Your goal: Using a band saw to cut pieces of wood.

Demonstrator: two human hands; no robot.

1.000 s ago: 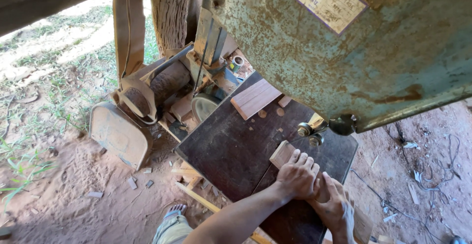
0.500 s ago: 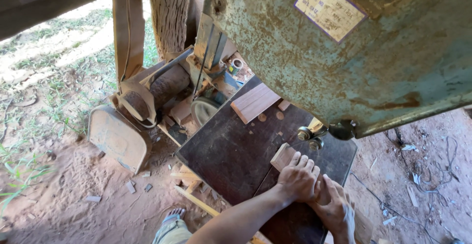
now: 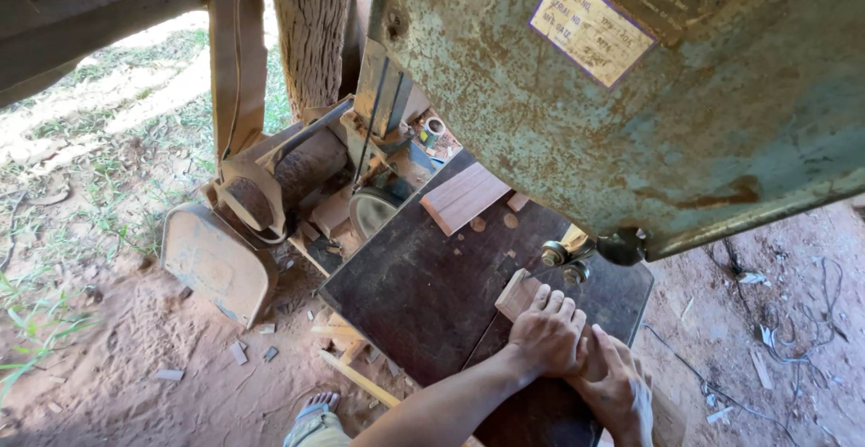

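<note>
Wood block (image 3: 517,292), small and pale, lies flat on the dark saw table (image 3: 423,294), just below the blade guide (image 3: 566,258). The left hand (image 3: 546,337) presses on it, fingers (image 3: 551,303) laid flat and extended over its near end, hiding that part. The right hand (image 3: 617,382) lies just beside, partly tucked under the left; whether its fingers grip anything I cannot tell. A bigger wood piece (image 3: 464,196) rests near the table's far edge. The green housing (image 3: 631,95) covers the blade itself.
</note>
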